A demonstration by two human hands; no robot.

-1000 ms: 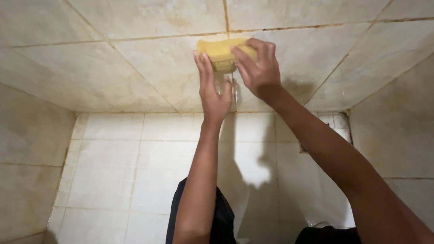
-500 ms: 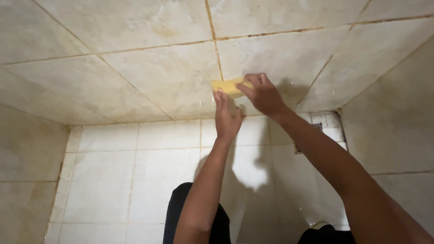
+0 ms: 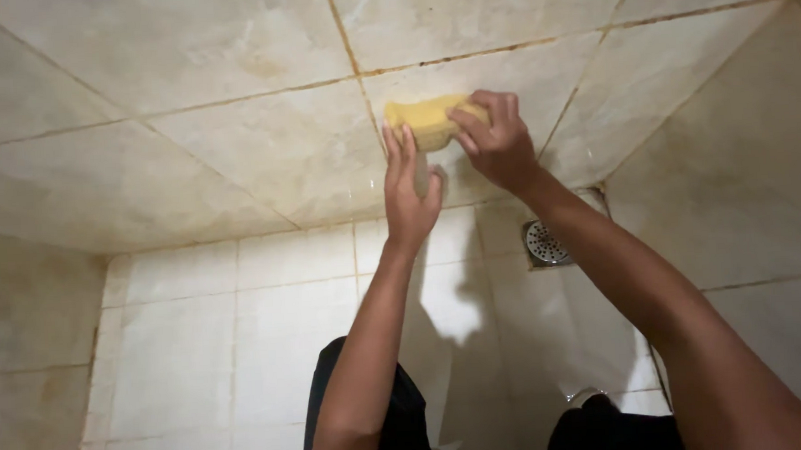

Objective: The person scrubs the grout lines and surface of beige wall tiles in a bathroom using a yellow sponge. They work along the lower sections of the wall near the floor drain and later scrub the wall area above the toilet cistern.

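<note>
tiled wall (image 3: 230, 106): large beige glazed tiles, mottled with stains, grout lines browned and rust-coloured, most heavily along the joint running from 10 o'clock to 2 o'clock across the upper frame. a wet sheen shows just below the sponge, toward 6 o'clock.

tiled floor (image 3: 197, 354): paler square tiles, a round metal floor drain (image 3: 545, 242) at 3 o'clock of centre, beside the right forearm. the person's dark-clothed legs (image 3: 402, 426) stand at 6 o'clock.

right hand (image 3: 497, 142): clamped on the yellow sponge (image 3: 424, 121), fingers curled over its right end and upper face, pressing it flat to the wall over the crossing of two grout lines, at about 12 o'clock of centre.

left hand (image 3: 410, 197): fingers straight and together, tips touching the sponge's lower edge from 6 o'clock, palm near the tile; it steadies, it does not grip.

judgement on method: the soiling sits in the joints, so strokes are best run along the grout line rather than across it, with firm even pressure from the right hand and the sponge's full face kept flat. the left hand would serve better bracing on the tile clear of the sponge. work from upper tiles downward so runoff does not re-soil cleaned areas. footing on the wet floor warrants care.
</note>
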